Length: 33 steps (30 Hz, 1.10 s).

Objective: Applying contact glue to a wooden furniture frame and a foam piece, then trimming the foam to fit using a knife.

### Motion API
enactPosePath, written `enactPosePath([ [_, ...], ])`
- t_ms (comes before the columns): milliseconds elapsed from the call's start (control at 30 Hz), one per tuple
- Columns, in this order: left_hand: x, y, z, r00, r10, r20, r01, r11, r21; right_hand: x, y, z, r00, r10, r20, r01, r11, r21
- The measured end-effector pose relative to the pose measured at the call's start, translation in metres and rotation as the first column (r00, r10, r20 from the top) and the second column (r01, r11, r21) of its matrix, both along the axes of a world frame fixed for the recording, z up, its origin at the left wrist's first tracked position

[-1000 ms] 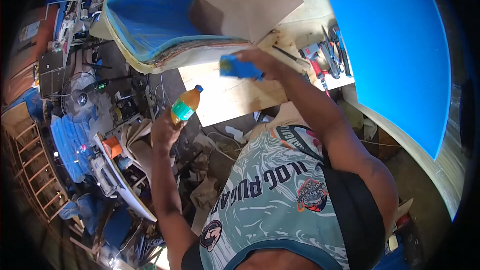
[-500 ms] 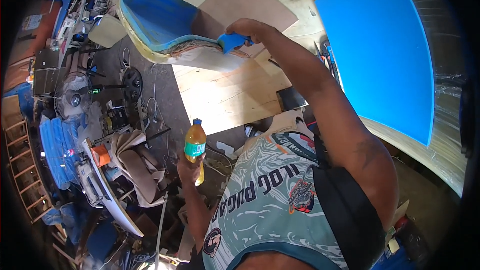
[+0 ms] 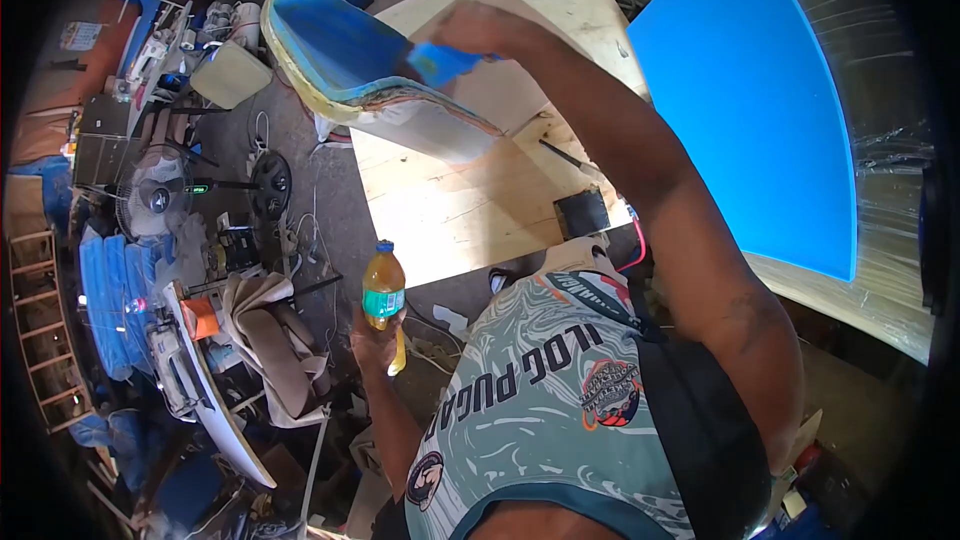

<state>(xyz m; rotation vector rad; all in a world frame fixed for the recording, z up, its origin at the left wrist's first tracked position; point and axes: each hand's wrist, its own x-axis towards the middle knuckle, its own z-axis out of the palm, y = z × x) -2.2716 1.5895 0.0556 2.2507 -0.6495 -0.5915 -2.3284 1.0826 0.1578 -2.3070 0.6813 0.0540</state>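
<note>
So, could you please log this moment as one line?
left hand: holds bottle | right hand: holds blue piece near shell, contact unclear | shell: partly over wooden board

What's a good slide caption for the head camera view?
The left hand holds a blue-capped bottle while the right hand holds a blurred blue piece near a blue-lined shell.

We saw sleeveless jersey (image 3: 480, 460), grey-green with white swirls, dark lettering (image 3: 530, 375), round badges (image 3: 611, 393); collar (image 3: 540, 493) was teal, side panel (image 3: 700, 420) was black.
</note>
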Motion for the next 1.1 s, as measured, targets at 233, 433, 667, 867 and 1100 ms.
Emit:
enactPosePath([
  [233, 0.004, 0.023, -0.041, 0.897, -0.030, -0.440, -0.250, 0.787, -0.563, 0.008, 0.046, 0.027, 0.994, -0.050, 0.098, 0.027, 0.974, 0.225],
  [433, 0.002, 0.005, -0.039, 0.987, 0.071, -0.144, -0.126, 0.901, -0.415, 0.012, 0.073, 0.044, 0.607, 0.365, 0.706, -0.033, 0.899, -0.436],
  [667, 0.003, 0.016, -0.064, 0.841, -0.014, -0.541, -0.382, 0.693, -0.611, -0.043, 0.072, -0.005, 0.909, 0.346, 0.234, -0.127, 0.762, -0.635],
  [867, 0.007, -0.018, -0.023, 0.728, 0.029, -0.685, -0.526, 0.665, -0.530, -0.013, 0.113, 0.030, 0.589, 0.501, 0.634, 0.109, 0.728, -0.677],
  [1100, 0.015, -0.028, -0.002, 0.875, 0.073, -0.478, -0.356, 0.767, -0.534, -0.030, 0.078, -0.008, 0.818, 0.344, 0.461, 0.073, 0.733, -0.677],
])
